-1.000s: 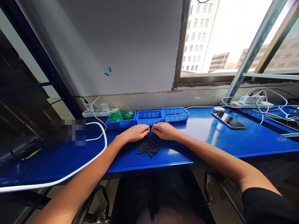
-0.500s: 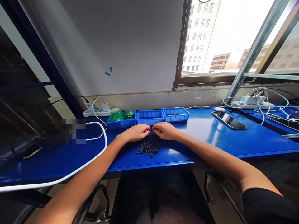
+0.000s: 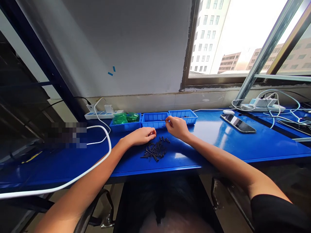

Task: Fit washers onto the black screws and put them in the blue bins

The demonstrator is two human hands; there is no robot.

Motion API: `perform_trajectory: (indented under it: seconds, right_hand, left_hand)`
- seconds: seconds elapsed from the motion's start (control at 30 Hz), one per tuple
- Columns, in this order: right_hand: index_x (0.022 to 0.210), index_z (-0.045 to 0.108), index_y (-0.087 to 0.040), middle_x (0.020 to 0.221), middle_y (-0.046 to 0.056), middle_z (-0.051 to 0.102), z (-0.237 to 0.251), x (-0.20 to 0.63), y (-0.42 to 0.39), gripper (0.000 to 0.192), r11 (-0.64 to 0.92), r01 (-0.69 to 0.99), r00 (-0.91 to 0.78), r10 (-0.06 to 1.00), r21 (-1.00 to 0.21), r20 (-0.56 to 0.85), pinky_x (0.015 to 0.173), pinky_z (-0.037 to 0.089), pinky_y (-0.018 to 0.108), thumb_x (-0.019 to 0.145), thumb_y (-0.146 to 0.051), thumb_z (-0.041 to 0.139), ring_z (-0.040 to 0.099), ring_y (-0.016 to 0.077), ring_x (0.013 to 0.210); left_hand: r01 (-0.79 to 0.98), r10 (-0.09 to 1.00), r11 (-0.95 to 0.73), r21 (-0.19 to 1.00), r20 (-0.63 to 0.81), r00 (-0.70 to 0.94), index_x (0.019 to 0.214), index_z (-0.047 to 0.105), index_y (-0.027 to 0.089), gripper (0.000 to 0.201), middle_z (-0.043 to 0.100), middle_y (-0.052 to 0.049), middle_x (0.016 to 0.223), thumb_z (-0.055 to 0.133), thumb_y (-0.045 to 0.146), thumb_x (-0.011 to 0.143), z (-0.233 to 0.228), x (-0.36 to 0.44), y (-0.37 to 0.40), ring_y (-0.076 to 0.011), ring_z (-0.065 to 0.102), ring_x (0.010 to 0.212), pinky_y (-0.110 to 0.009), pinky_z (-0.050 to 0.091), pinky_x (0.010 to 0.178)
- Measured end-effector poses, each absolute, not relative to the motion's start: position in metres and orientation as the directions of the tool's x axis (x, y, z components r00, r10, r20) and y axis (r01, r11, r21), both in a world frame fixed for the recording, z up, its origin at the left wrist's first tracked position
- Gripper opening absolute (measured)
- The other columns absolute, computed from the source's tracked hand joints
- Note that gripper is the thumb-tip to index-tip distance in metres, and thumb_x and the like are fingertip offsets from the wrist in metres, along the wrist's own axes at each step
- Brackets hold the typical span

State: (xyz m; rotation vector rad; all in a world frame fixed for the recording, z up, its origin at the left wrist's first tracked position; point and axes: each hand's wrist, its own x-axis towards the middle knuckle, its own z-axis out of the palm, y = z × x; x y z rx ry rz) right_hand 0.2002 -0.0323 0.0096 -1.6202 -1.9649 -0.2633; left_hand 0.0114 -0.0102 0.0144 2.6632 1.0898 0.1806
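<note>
A loose pile of black screws (image 3: 154,151) lies on the blue table. My right hand (image 3: 178,127) is raised at the front of the bins, pinching a single screw (image 3: 163,120) that points left over the middle blue bin (image 3: 155,123). Just left of the pile, my left hand (image 3: 142,135) rests low over the table with its fingers curled together; what is in them, if anything, is hidden. The right blue bin (image 3: 188,122) holds a few small dark pieces. Green plastic packets (image 3: 125,118) fill the left blue bin (image 3: 125,127).
A phone (image 3: 238,123) lies on the table at right, near a white case (image 3: 228,112). Power strips with tangled cables stand at the back left (image 3: 99,115) and back right (image 3: 263,105). A thick white cable (image 3: 107,153) loops across my left forearm.
My right hand has moved up and away from the left hand to the bins, with a screw showing in its fingers. My left hand has stayed almost in place.
</note>
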Motion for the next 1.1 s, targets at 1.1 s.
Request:
perform_trajectory:
  seconds: [1.1]
  right_hand:
    - [0.077,0.061,-0.016,0.069,0.003,0.066,-0.018,0.208,-0.013,0.017,0.722,0.660,-0.469,0.611,-0.206,0.638,0.060,0.042,0.022,0.085,-0.019,0.047,0.058,0.0121,0.062]
  left_hand:
    - [0.482,0.514,-0.851,0.211,0.141,0.846,0.117,0.051,0.019,0.032,0.054,-0.011,0.121,0.046,0.030,0.088,-0.010,0.023,-0.015,-0.0249,0.045,0.116,-0.056,0.028,0.102]
